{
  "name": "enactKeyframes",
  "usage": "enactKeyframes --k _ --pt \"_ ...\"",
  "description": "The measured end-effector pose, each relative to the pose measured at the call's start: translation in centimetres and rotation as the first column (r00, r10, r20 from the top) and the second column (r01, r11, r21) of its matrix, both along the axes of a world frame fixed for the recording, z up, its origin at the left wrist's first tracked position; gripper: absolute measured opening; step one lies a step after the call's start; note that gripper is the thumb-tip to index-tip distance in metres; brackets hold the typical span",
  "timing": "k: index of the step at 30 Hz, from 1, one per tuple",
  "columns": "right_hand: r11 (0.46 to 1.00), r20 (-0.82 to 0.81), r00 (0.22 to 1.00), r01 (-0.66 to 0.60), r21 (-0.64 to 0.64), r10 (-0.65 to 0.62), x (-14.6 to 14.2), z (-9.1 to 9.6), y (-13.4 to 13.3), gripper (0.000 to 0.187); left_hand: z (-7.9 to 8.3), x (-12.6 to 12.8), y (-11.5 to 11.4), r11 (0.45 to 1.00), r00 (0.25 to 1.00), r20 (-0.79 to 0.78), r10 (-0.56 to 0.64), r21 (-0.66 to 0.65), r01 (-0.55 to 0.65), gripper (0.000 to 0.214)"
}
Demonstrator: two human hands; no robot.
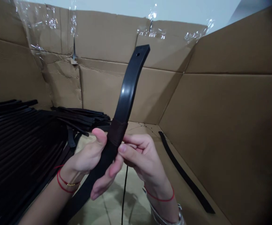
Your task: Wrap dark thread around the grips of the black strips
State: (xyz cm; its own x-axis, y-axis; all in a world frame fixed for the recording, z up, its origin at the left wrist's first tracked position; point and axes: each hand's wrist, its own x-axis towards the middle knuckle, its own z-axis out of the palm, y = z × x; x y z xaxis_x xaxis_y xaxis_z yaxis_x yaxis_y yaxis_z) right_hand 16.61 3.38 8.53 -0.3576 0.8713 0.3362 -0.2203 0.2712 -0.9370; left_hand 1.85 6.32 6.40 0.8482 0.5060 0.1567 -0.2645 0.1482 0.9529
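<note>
Left hand (91,157) has 1 black strap (126,93) gripped. Right hand (144,156) is pinched by its brown sleeve (117,132), can't tell on what.

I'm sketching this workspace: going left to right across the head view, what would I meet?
Pile of dark strips → left hand → right hand → single dark strip lying apart → right cardboard wall.

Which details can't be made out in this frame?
All in the head view:
Held black strap: lower end cut off by the bottom edge.
Dark cord: upper end hidden by the right hand.
Piled strips: many left ends cut off by the left edge.
</note>
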Motion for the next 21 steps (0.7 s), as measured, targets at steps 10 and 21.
enactKeyframes --k 10,21 --pt "0.997 -0.164 0.985 -0.058 -0.052 0.049 0.1 -0.2 1.6 0.019 0.4 2.2 -0.4 0.795 0.795 -0.038 0.605 -0.008 -0.606 0.070" --pt "0.963 -0.297 0.916 0.266 -0.048 -0.268 0.0 -0.8 3.0 0.017 0.1 2.4 0.9 0.664 0.710 0.100 0.697 0.284 -0.692 0.045"
